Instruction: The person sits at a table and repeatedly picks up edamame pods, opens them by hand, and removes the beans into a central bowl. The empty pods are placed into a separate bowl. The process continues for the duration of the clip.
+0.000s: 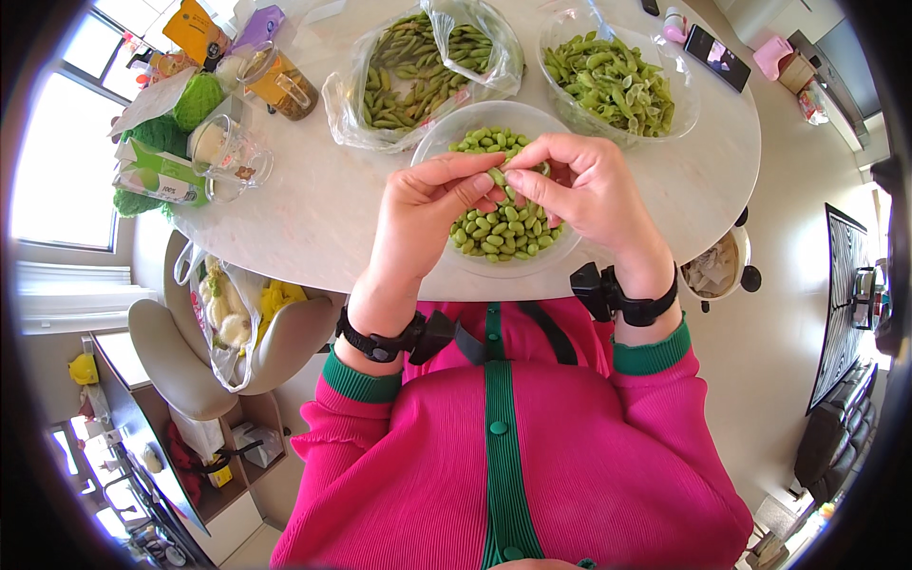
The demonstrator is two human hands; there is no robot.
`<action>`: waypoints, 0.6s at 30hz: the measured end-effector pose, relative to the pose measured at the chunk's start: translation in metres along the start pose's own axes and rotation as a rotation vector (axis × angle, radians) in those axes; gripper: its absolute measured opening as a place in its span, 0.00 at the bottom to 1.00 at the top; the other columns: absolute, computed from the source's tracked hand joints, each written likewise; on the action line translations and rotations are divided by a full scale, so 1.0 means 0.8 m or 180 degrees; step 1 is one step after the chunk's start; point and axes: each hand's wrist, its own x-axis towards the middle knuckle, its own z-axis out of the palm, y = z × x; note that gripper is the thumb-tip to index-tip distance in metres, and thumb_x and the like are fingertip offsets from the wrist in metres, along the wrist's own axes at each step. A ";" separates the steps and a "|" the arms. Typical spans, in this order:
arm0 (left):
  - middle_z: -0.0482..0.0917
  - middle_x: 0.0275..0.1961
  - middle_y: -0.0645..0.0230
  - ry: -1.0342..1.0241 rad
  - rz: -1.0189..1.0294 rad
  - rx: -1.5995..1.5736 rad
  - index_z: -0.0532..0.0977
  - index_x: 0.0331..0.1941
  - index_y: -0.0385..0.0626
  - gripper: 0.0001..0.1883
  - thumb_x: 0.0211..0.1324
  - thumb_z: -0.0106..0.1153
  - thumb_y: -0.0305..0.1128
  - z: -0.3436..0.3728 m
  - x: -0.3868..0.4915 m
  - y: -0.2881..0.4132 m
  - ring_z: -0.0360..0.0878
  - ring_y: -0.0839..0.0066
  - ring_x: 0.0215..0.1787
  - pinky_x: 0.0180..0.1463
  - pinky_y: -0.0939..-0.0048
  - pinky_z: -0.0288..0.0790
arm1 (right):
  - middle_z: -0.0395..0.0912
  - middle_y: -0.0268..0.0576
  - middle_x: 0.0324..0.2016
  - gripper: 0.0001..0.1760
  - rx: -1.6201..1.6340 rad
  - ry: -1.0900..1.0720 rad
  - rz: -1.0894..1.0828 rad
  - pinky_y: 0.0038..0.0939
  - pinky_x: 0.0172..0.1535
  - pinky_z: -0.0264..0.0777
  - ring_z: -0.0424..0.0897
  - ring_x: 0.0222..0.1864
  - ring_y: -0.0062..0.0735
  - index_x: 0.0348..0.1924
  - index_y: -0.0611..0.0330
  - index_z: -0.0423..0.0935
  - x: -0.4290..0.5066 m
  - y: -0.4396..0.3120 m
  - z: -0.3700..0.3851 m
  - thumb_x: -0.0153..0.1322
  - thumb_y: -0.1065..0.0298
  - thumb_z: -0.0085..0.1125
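Over a translucent plastic bowl (433, 146) of shelled green beans (499, 231), my left hand (434, 203) and my right hand (584, 185) meet fingertip to fingertip. A green edamame pod (496, 177) is pinched between the left thumb and fingers, and the right thumb and index finger touch its end. Behind the bowl, to the left, lies an open clear plastic bag (342, 107) with whole edamame pods (406, 78). To the right at the back, a clear plastic bowl (684, 114) holds a heap of green pods and split shells (613, 85).
A glass mug (231, 160), a jug with dark contents (281, 82), a green carton (160, 174) and green packages crowd the table's left side. A phone (717, 58) lies at the back right. Near the table stand a chair (178, 356) bearing a plastic bag and a waste bin (741, 249).
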 end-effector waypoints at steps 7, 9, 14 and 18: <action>0.84 0.41 0.63 -0.0112 0.0104 0.0040 0.80 0.52 0.35 0.13 0.65 0.56 0.19 0.000 0.001 0.000 0.83 0.77 0.39 0.46 0.76 0.77 | 0.76 0.27 0.19 0.04 -0.0023 0.0115 -0.0112 0.18 0.22 0.61 0.69 0.19 0.09 0.35 0.63 0.82 0.001 0.000 0.001 0.71 0.72 0.63; 0.83 0.42 0.63 -0.0073 0.0128 0.0163 0.79 0.53 0.34 0.14 0.65 0.56 0.19 0.002 0.001 0.001 0.82 0.78 0.40 0.46 0.76 0.76 | 0.79 0.27 0.22 0.05 -0.0070 0.0094 -0.0061 0.16 0.22 0.63 0.71 0.20 0.08 0.36 0.61 0.82 0.001 0.000 0.000 0.72 0.69 0.63; 0.83 0.41 0.62 0.0192 0.0077 -0.0070 0.77 0.51 0.34 0.13 0.63 0.58 0.18 0.007 0.002 0.001 0.84 0.76 0.39 0.45 0.76 0.78 | 0.81 0.28 0.23 0.06 -0.0152 0.0103 -0.0135 0.15 0.22 0.64 0.72 0.21 0.07 0.38 0.61 0.83 0.002 0.002 0.000 0.72 0.69 0.63; 0.84 0.38 0.60 0.0219 0.0065 -0.0211 0.77 0.46 0.33 0.09 0.61 0.59 0.18 0.002 0.005 -0.001 0.85 0.74 0.38 0.44 0.75 0.80 | 0.81 0.29 0.23 0.05 -0.0230 0.0112 -0.0170 0.15 0.21 0.63 0.72 0.21 0.07 0.37 0.61 0.83 0.000 0.001 -0.001 0.72 0.70 0.63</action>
